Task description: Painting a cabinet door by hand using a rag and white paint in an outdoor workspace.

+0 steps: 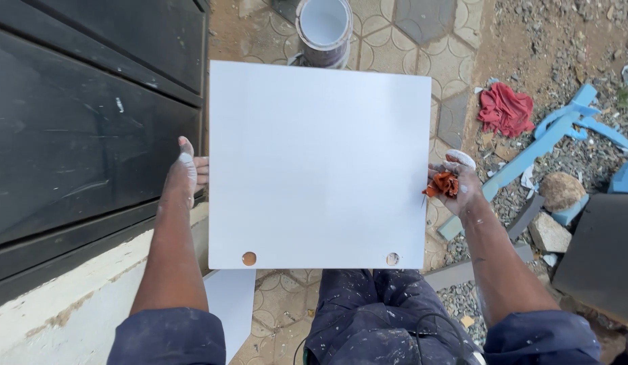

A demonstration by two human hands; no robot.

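I hold a square white board (319,162) flat in front of me, over my lap. Two small round holes sit near its front edge. My left hand (185,175) grips the board's left edge, thumb up along the side. At the right edge my right hand (456,184) grips the board and also clutches a crumpled orange-red rag (442,184). Both hands are smeared with white paint.
An open tin of white paint (324,27) stands on the patterned paving beyond the board. A dark metal door (77,122) fills the left. A red cloth (505,108), blue scraps (564,128), stones and a dark panel (601,257) lie on gravel to the right. Another white panel (231,304) lies below.
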